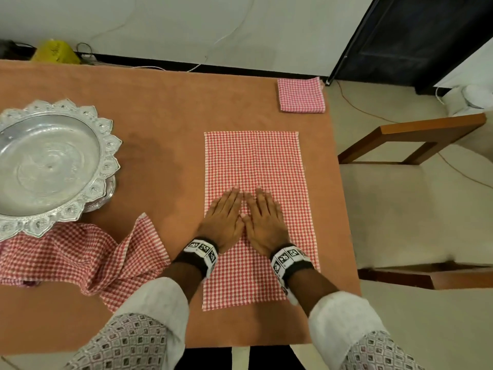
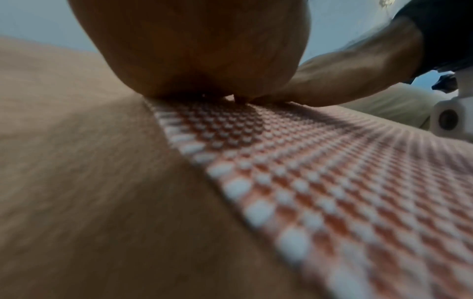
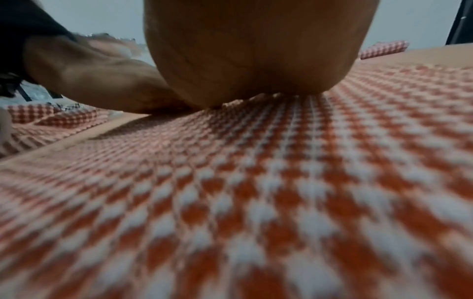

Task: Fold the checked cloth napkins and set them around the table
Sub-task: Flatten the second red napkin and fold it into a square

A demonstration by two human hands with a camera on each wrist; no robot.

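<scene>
Counter [image 1: 165,108] with an orange-brown cover fills most of the head view; a wooden chair [image 1: 416,198] with a pale seat stands just off its right edge. Big silver tray [image 1: 16,134] with a petal rim on the far-left side of the counter, its near edge sitting on a rumpled heap of checked napkins [image 1: 80,252] at near left. Long checked napkin [image 1: 253,161] laid flat as a tall rectangle right of centre, red and white, running from the near side toward the far side. Folded napkin [image 1: 301,95], small square, at the far right corner, well apart from the flat one. Left hand [image 1: 225,217] and right hand [image 1: 262,218] both lie palm down on the flat napkin's near half, fingers straight and spread flat, thumbs touching each other, gripping nothing. Both wrists carry black bands with coded markers. Wrist views show only palm heels pressed on the checked cloth
</scene>
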